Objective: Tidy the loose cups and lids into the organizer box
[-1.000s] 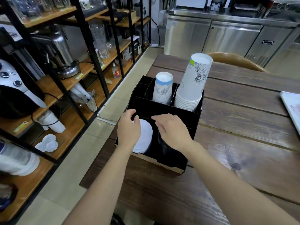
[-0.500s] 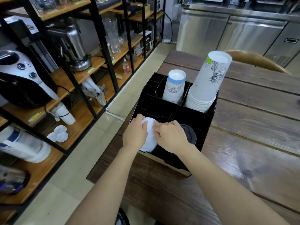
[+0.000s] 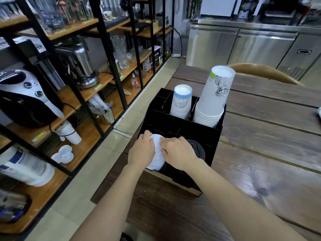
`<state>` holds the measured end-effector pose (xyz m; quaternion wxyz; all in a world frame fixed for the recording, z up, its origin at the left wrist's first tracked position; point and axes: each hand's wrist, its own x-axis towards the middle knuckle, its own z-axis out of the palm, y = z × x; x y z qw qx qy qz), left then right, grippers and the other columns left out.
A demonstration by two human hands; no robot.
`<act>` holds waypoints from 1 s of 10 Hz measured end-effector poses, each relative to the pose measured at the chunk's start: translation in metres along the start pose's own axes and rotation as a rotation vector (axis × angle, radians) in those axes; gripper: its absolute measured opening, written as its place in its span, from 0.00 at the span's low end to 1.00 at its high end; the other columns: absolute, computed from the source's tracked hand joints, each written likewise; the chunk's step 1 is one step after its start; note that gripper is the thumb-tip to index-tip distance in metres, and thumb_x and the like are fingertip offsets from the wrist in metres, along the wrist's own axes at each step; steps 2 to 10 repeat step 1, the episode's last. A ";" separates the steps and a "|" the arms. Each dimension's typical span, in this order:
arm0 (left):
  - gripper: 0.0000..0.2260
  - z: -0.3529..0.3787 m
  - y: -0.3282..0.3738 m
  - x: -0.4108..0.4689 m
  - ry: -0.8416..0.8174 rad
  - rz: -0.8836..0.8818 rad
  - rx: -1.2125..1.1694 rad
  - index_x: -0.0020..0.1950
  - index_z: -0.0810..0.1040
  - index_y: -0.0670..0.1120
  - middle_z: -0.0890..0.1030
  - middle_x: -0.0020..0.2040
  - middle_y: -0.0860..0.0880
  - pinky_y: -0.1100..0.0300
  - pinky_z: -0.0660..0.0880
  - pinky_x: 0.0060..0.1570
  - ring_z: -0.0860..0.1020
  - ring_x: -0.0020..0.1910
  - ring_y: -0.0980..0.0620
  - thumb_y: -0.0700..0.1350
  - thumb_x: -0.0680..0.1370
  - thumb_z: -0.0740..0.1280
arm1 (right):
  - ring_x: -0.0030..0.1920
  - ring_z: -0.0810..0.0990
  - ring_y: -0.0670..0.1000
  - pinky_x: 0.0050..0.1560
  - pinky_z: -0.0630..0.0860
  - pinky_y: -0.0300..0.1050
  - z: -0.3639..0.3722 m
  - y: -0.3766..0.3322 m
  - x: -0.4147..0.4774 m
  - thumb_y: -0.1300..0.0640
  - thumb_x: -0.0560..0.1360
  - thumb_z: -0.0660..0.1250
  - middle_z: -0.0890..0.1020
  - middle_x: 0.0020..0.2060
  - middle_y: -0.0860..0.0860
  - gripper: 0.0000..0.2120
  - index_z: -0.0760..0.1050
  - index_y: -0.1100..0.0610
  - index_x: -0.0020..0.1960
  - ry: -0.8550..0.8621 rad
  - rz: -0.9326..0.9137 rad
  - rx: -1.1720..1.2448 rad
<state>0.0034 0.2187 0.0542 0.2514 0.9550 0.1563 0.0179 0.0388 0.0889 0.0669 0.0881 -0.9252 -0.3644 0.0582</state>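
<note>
A black organizer box (image 3: 214, 136) stands at the left end of the wooden table (image 3: 260, 153). Its back compartments hold a small stack of blue-rimmed paper cups (image 3: 181, 102) and a taller stack of white printed cups (image 3: 214, 98). In the front left compartment a stack of white lids (image 3: 157, 158) stands on edge. My left hand (image 3: 141, 150) grips its left side and my right hand (image 3: 178, 152) presses on its right side. Black lids (image 3: 197, 148) fill the front right compartment, partly hidden by my right hand.
Black metal shelving (image 3: 104, 49) with wooden boards runs along the left, holding appliances, glassware and cup stacks. A tiled floor strip lies between shelves and table. A wooden chair back (image 3: 264, 72) stands behind the table, steel cabinets (image 3: 243, 46) beyond. A white object (image 3: 318, 113) shows at the table's right edge.
My right hand moved left from the black lids onto the white lids, joining the left hand. The view shifted closer and slightly left.
</note>
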 end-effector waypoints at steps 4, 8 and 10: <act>0.14 -0.005 -0.001 0.005 -0.035 0.016 0.077 0.65 0.67 0.43 0.75 0.59 0.42 0.49 0.73 0.46 0.76 0.54 0.42 0.46 0.82 0.53 | 0.66 0.69 0.57 0.60 0.62 0.50 -0.011 0.006 -0.004 0.57 0.78 0.57 0.70 0.69 0.55 0.16 0.69 0.57 0.64 0.004 -0.007 0.113; 0.14 -0.005 -0.001 0.005 -0.035 0.016 0.077 0.65 0.67 0.43 0.75 0.59 0.42 0.49 0.73 0.46 0.76 0.54 0.42 0.46 0.82 0.53 | 0.66 0.69 0.57 0.60 0.62 0.50 -0.011 0.006 -0.004 0.57 0.78 0.57 0.70 0.69 0.55 0.16 0.69 0.57 0.64 0.004 -0.007 0.113; 0.14 -0.005 -0.001 0.005 -0.035 0.016 0.077 0.65 0.67 0.43 0.75 0.59 0.42 0.49 0.73 0.46 0.76 0.54 0.42 0.46 0.82 0.53 | 0.66 0.69 0.57 0.60 0.62 0.50 -0.011 0.006 -0.004 0.57 0.78 0.57 0.70 0.69 0.55 0.16 0.69 0.57 0.64 0.004 -0.007 0.113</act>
